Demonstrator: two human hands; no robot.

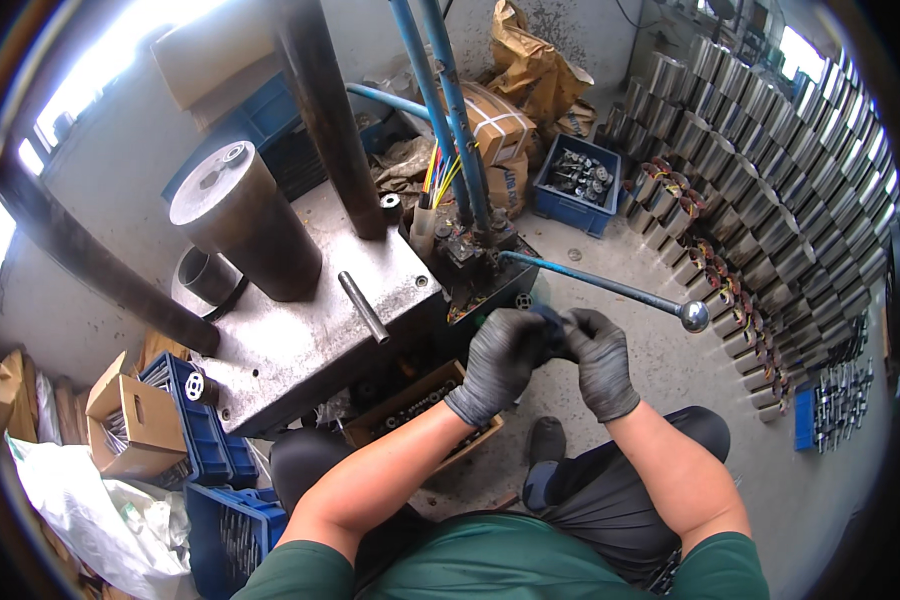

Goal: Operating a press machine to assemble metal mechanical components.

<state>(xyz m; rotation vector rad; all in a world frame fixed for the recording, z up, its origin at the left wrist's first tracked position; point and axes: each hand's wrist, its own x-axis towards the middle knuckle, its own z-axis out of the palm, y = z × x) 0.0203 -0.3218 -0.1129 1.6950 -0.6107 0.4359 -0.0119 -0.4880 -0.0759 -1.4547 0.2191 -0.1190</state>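
Now, frame centre: left hand, right hand at dark piece | grip: blurred, I cannot judge | steady wrists advisable

Place is a workshop. Steel machine bed, stacked metal cylinders and parts-filled blue bin show it.

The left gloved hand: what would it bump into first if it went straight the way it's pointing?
Probably the small dark, blurred item at the tip of the left hand, then the right hand just beyond; how they sit in depth is unclear.
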